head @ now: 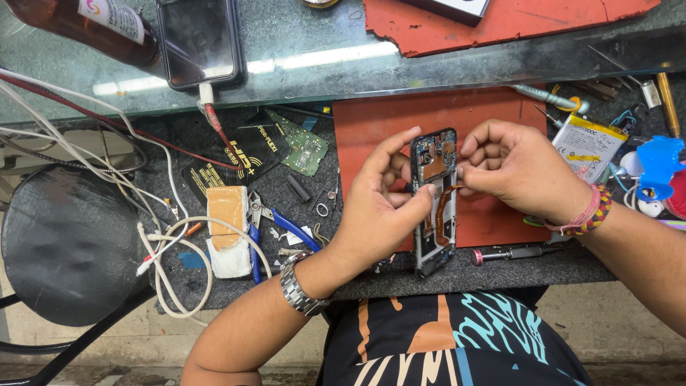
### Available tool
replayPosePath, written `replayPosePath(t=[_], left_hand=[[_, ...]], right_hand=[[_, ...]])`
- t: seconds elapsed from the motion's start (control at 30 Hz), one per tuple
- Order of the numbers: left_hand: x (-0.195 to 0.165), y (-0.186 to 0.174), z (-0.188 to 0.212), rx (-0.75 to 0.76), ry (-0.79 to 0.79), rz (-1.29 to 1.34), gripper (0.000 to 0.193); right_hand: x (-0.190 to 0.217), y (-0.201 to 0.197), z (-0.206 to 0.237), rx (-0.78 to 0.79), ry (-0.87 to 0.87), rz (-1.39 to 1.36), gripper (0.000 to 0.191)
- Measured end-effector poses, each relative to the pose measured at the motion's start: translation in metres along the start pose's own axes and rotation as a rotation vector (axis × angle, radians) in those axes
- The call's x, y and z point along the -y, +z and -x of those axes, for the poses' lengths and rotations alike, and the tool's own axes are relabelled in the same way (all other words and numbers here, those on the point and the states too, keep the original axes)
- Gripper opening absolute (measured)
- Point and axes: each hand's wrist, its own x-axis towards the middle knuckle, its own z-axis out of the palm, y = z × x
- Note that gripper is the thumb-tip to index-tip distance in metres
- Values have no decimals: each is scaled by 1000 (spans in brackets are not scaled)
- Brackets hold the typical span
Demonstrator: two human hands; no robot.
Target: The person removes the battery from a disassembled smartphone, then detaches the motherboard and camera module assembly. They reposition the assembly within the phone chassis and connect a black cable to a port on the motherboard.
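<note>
- A person at a cluttered repair desk [300, 143] holds an opened phone frame [434, 204] upright over a red work mat [371, 121], its exposed inner parts and an orange flex ribbon [449, 207] facing the camera.
- The left hand [375, 207], a metal watch [300, 286] on its wrist, wraps around the frame's left edge, fingers closed on it, thumb pressed to the front.
- The right hand [518, 168], with a beaded bracelet [589, 214] on the wrist, has its fingers curled and pinched together at the frame's right edge beside the ribbon; whether they actually grip the ribbon cannot be told.
- Blue-handled pliers [268, 229], a green circuit board [304, 146] and white cables [168, 250] lie left of the hands.
- A screwdriver [511, 252] rests just below the mat; a phone battery [589, 143] sits to the right.
- A dark phone [200, 39] on charge and a brown bottle [86, 25] occupy the glass shelf [321, 57] above.
</note>
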Motion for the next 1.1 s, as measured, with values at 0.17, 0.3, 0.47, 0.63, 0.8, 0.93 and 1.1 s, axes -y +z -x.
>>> replayPosePath(t=[0.17, 0.3, 0.47, 0.63, 0.8, 0.93, 1.1], left_hand=[[6, -4, -4, -35, -2, 15, 68], [6, -4, -4, -40, 15, 25, 71], [1, -2, -3, -22, 20, -4, 71], [-4, 1, 0, 11, 23, -22, 70], [-7, 3, 1, 8, 38, -126, 72], [-10, 3, 2, 24, 76, -159, 70], [-10, 2, 2, 22, 56, -152, 70]], right_hand=[[3, 1, -1, -7, 30, -17, 19], [4, 3, -2, -28, 52, 22, 19], [1, 5, -2, -34, -12, 26, 20], [1, 2, -2, -24, -13, -7, 19], [2, 2, -1, -13, -7, -11, 19], [1, 1, 0, -28, 24, -15, 19], [-4, -1, -3, -25, -59, 23, 21]])
